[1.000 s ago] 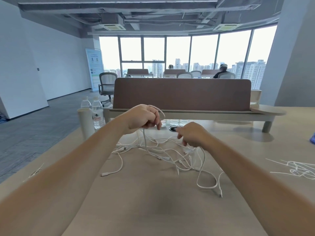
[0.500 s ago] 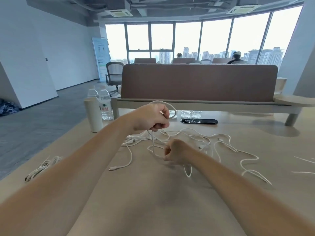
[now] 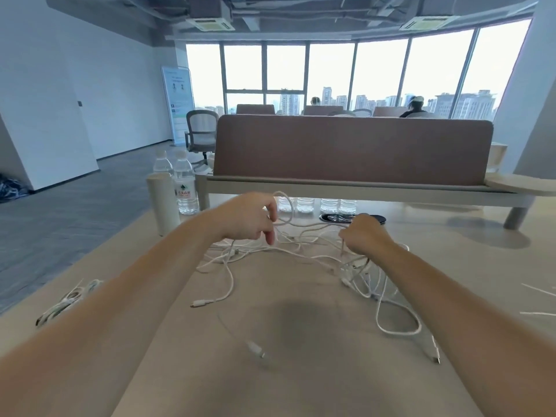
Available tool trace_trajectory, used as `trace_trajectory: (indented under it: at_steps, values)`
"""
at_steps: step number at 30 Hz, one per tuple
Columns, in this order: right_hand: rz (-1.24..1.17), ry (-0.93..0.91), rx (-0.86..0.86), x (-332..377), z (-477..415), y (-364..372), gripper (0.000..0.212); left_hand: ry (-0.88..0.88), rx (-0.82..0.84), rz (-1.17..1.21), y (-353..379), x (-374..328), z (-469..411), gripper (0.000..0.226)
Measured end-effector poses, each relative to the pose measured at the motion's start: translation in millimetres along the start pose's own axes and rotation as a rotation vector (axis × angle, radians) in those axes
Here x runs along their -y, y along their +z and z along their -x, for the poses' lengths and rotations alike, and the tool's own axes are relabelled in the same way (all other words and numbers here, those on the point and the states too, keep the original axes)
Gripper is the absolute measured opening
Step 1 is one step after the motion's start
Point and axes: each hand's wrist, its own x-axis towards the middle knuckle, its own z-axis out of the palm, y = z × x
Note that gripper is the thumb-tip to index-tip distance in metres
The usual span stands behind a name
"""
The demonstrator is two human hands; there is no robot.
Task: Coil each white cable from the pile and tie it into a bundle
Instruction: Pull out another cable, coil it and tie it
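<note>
Gripping one white cable [image 3: 307,225] w/ both hands, person works at table [image 3: 270,386], hands raised just above the cable pile [image 3: 288,257]. L hand [image 3: 249,218] is over pile's left part, fingers curled round the cable, a loop of it arching up past the knuckles. R hand [image 3: 364,233] is over pile's right part, closed in a fist, pinching strands that drop from it into the pile; can't tell if it's the same cable throughout. Cable runs slack btwn the two hands. Pile is a loose tangle on the tabletop, plug ends trailing out on its near side. Well left of pile, near table edge: tied bundle [image 3: 69,299]. Behind-left of pile: white cylinder [image 3: 162,203] and 2 water bottles [image 3: 185,185], just beside each other. Behind pile: black oval grommet [image 3: 331,218], then brown divider panel [image 3: 352,149]. Far right of pile: loose white ties [image 3: 538,291].
</note>
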Motion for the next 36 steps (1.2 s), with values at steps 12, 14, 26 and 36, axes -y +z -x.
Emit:
trace_trajectory:
  at_steps: [12, 14, 26, 36]
  values:
    - [-0.379, -0.088, -0.042, 11, 29, -94, 0.012, -0.049, -0.15, -0.258, 2, -22, 13, 0.053]
    - [-0.418, -0.118, -0.123, 11, 37, -112, 0.013, -0.111, -0.186, -0.215, -1, -28, 15, 0.047]
    - [-0.183, -0.272, -0.131, 20, 83, -149, 0.014, -0.202, -0.191, 0.044, 3, -16, 44, 0.024]
    - [-0.437, -0.298, 0.137, 13, 102, -118, 0.006, -0.249, 0.071, 0.224, 33, -17, 76, 0.023]
